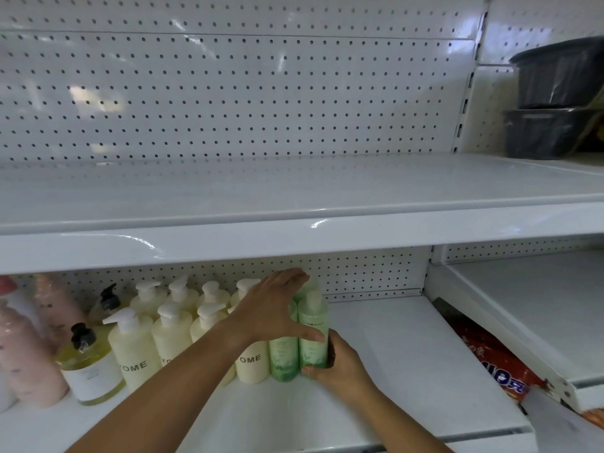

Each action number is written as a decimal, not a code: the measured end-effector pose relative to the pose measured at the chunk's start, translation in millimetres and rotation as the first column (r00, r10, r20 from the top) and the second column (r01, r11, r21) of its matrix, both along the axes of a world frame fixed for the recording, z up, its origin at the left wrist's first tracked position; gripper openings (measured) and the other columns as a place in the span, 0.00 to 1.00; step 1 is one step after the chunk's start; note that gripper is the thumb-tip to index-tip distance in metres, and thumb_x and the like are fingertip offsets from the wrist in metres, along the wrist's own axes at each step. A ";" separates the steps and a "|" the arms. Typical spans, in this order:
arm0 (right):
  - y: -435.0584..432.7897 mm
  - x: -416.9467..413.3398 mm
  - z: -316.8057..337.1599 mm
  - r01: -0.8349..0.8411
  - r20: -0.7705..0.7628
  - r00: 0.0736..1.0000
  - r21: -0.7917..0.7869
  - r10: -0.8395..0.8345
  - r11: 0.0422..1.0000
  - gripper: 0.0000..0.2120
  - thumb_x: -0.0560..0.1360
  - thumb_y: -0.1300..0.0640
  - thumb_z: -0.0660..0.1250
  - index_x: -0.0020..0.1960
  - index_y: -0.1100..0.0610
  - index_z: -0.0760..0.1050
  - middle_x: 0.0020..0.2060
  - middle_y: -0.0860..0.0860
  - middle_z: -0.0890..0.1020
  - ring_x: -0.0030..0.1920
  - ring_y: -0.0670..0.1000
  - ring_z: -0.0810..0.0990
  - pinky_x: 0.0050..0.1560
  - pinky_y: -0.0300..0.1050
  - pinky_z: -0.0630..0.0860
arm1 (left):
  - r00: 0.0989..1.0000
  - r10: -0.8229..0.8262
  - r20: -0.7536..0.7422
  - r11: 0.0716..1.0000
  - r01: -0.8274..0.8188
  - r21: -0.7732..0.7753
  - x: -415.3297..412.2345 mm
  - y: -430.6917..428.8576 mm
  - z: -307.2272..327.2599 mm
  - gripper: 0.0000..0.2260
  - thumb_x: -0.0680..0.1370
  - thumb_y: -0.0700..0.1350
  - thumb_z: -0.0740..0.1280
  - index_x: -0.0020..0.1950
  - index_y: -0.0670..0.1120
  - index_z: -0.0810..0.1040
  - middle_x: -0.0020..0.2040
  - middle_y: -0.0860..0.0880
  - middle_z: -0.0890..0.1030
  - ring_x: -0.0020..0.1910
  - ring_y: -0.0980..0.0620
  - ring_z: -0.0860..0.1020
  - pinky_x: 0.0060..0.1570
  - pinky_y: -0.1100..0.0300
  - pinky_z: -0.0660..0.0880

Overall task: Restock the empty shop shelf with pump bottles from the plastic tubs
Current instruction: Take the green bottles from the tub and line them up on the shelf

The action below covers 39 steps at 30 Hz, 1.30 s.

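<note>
Dark tubs' (555,103) contents unseen; right hand (341,362) grips the green pump bottle (313,317); left hand (274,310) rests spread on it.

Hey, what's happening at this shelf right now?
A person is stocking the lower shelf with pump bottles. The right hand grips the end green bottle near its base, upright beside a second green bottle at the end of the rows of cream bottles. The left hand lies over the green bottles' tops, thumb across the front, steadying them. The upper shelf shows no bottles yet. Two dark tubs sit stacked at the upper right.
</note>
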State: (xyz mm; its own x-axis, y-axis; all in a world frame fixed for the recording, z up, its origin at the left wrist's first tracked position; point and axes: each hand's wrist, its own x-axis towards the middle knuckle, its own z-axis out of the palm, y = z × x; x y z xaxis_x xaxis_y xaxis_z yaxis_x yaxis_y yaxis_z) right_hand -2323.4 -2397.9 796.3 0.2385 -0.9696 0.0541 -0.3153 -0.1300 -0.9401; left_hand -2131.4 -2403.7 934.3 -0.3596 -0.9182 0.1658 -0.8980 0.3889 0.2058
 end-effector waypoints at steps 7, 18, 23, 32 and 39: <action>4.2 -45.0 74.5 -0.108 -0.313 0.946 -0.051 0.087 0.993 0.36 0.72 0.41 0.74 0.74 0.47 0.63 0.65 0.42 0.72 0.68 0.44 0.71 0.66 0.37 0.68 | 0.997 0.029 0.074 1.000 -0.028 -0.010 1.8 13.0 12.3 0.44 0.72 0.77 0.53 0.82 0.55 0.53 0.81 0.57 0.55 0.80 0.54 0.53 0.76 0.54 0.55; -23.5 -55.5 189.7 -0.261 -0.791 0.602 -0.327 -0.112 0.908 0.32 0.78 0.32 0.56 0.75 0.50 0.65 0.72 0.48 0.69 0.68 0.50 0.71 0.63 0.49 0.72 | 0.904 0.393 0.169 0.918 -0.376 -0.126 26.9 34.9 47.4 0.34 0.78 0.71 0.53 0.74 0.49 0.71 0.73 0.48 0.72 0.71 0.46 0.70 0.70 0.50 0.65; -17.9 -20.5 203.7 -0.349 -0.751 0.655 -0.397 -0.081 0.849 0.33 0.77 0.31 0.57 0.75 0.49 0.65 0.72 0.47 0.69 0.69 0.49 0.71 0.62 0.48 0.72 | 0.840 0.514 0.171 0.855 -0.488 -0.174 61.4 71.1 52.7 0.29 0.78 0.70 0.53 0.59 0.51 0.79 0.59 0.48 0.80 0.58 0.47 0.77 0.56 0.54 0.70; 9.3 78.0 216.4 -0.570 -0.778 0.627 -0.429 0.033 0.701 0.35 0.73 0.27 0.56 0.70 0.50 0.70 0.69 0.48 0.72 0.66 0.51 0.73 0.61 0.51 0.74 | 0.670 0.720 0.181 0.694 -0.703 -0.159 114.7 172.2 47.4 0.40 0.73 0.76 0.49 0.63 0.47 0.80 0.65 0.44 0.79 0.71 0.40 0.70 0.66 0.45 0.69; 67.7 164.0 195.0 -0.714 -0.764 0.615 -0.433 0.195 0.551 0.35 0.75 0.28 0.57 0.74 0.48 0.67 0.73 0.46 0.69 0.69 0.50 0.71 0.65 0.50 0.72 | 0.523 0.819 0.237 0.559 -0.820 -0.123 160.9 263.8 30.1 0.44 0.72 0.79 0.47 0.65 0.46 0.79 0.63 0.46 0.80 0.60 0.45 0.77 0.59 0.51 0.74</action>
